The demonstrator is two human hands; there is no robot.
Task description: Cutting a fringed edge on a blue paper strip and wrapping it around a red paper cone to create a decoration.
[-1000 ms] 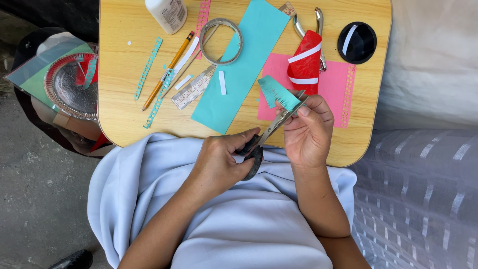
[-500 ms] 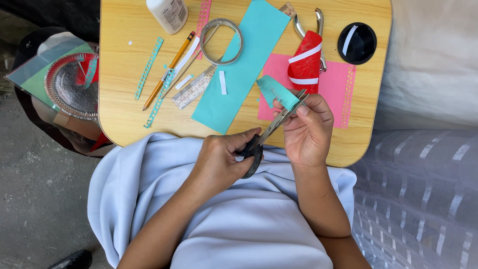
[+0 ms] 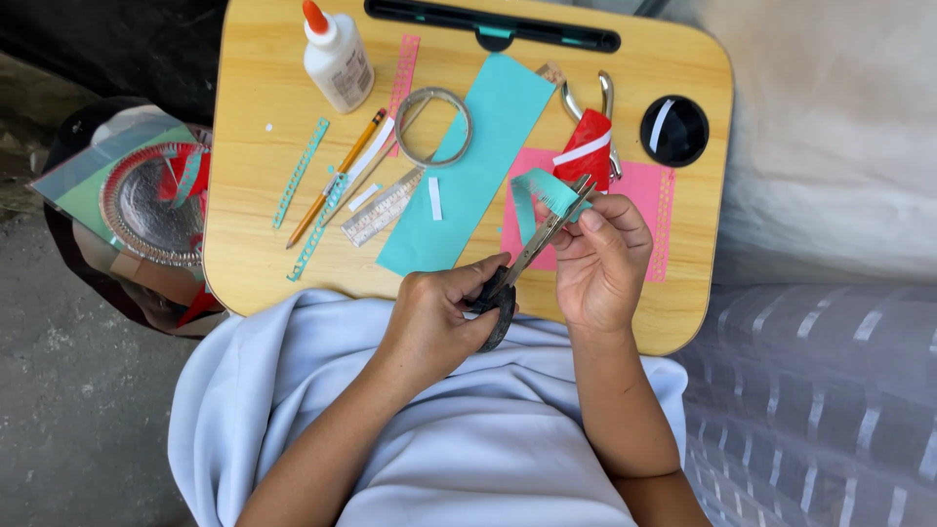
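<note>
Left hand (image 3: 434, 322) clenching scissors (image 3: 522, 263), snipping the teal paper strip (image 3: 545, 190) right hand (image 3: 600, 259) is pinching at 1 o'clock; next needs strip fed steadily into blades.

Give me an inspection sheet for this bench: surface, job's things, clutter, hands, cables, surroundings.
Surface: wooden lap table, round black recess at its right.
Job's things: scissors in left hand; folded teal paper piece pinched by right hand, blades at its edge.
Clutter: glue bottle, pencil, metal ring, teal paper sheet, pink sheet, red paper roll, small ruler.
Cables: nothing seen.
Surroundings: silver plate at left, pale blue cloth over lap.
</note>
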